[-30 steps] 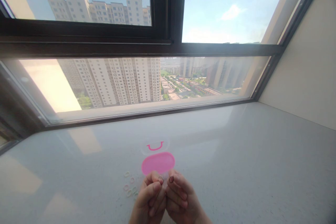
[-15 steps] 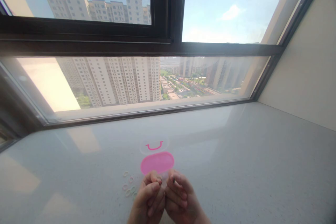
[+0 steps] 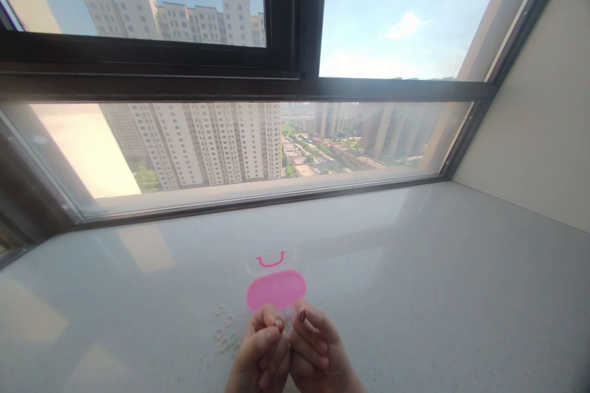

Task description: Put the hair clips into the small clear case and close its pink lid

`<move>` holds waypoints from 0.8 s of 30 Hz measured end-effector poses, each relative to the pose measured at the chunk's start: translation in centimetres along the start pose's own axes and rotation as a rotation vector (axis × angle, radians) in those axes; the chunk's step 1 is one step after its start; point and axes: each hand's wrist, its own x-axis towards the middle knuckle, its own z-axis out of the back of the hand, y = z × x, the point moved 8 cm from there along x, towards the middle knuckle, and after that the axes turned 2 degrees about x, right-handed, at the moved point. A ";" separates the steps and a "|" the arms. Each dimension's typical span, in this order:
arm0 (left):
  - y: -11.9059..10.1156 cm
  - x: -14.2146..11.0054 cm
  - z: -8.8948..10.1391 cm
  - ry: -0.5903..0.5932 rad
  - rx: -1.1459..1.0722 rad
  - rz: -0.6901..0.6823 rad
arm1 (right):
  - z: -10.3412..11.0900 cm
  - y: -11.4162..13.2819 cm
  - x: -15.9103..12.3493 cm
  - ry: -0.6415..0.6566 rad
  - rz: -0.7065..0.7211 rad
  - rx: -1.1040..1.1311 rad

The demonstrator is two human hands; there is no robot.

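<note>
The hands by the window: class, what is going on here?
A person's left hand pinches a small dark ring, and the right hand holds a similar dark ring. The hands are close together, side by side, in front of a pink oval tray on the pale windowsill. Several pale rings lie to their left.

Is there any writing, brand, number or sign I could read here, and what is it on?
None that can be read.
The pink tray, the pink handle and the small rings show no legible text.
The buildings outside are too small and hazy to tell.
</note>
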 end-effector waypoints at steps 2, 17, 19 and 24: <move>0.0 0.1 0.0 0.007 -0.003 0.003 | 0.1 0.0 0.0 -0.007 -0.003 0.009; -0.2 0.3 -0.1 0.024 -0.021 -0.015 | 0.8 0.0 -0.1 -0.040 0.013 -0.051; -0.1 0.3 0.0 0.023 -0.034 -0.020 | 0.8 0.0 -0.2 -0.026 0.012 -0.038; -0.2 0.2 -0.1 0.021 -0.047 -0.031 | 0.5 -0.1 -0.2 0.012 0.009 -0.015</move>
